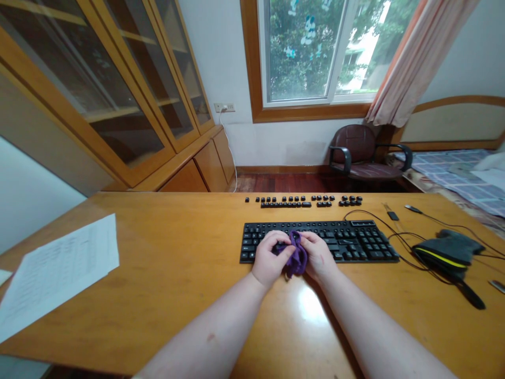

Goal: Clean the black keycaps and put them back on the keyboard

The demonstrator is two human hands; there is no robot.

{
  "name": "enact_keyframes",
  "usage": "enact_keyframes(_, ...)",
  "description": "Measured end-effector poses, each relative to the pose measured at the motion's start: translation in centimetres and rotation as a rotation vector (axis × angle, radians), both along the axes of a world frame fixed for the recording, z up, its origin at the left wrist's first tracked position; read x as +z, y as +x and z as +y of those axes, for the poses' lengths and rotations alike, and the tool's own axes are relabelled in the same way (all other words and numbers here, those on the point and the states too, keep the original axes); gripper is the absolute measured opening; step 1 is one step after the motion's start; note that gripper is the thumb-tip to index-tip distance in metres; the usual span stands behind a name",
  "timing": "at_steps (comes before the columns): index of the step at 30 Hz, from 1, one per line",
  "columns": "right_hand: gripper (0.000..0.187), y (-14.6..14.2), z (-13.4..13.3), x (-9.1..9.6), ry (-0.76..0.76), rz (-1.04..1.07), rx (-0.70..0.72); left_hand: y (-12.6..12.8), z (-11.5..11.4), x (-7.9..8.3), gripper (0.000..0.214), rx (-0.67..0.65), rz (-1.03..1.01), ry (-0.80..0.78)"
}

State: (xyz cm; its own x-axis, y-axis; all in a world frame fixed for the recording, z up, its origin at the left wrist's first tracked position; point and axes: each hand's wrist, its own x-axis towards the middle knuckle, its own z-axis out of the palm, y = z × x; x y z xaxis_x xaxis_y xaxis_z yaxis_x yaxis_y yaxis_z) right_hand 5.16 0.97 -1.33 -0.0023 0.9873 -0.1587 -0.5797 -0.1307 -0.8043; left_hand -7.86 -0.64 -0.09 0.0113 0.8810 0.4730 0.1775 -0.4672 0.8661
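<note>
A crumpled purple cloth [296, 258] is bunched between my two hands, just above the front edge of a black keyboard [366, 245]. My left hand [272, 255] pinches it from the left, thumb and fingers curled in. From the other side my right hand [317, 252] grips the cloth with its fingers closed. Something small and dark shows in the folds near my fingertips, too small to make out. Behind the keyboard, loose black keycaps [305, 204] stand in two rows. My hands hide part of the keyboard's left half.
Right of the keyboard lie a grey pouch with a yellow stripe [445, 252], a cable [410, 237], a USB plug [413, 209] and a small black piece [392, 216]. Printed papers [67, 268] lie on the desk's left [165, 273]. A chair [357, 152] stands beyond the desk.
</note>
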Motion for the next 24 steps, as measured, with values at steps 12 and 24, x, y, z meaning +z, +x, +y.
enact_keyframes(12,0.021,0.31,-0.15,-0.26,0.061,-0.105,0.107,-0.02,0.08,-0.68,0.018,0.072,-0.099,-0.172)
enact_keyframes(24,0.029,0.19,-0.31,-0.48,0.092,-0.133,0.069,-0.07,0.35,-0.7,0.017,0.084,-0.03,-0.131)
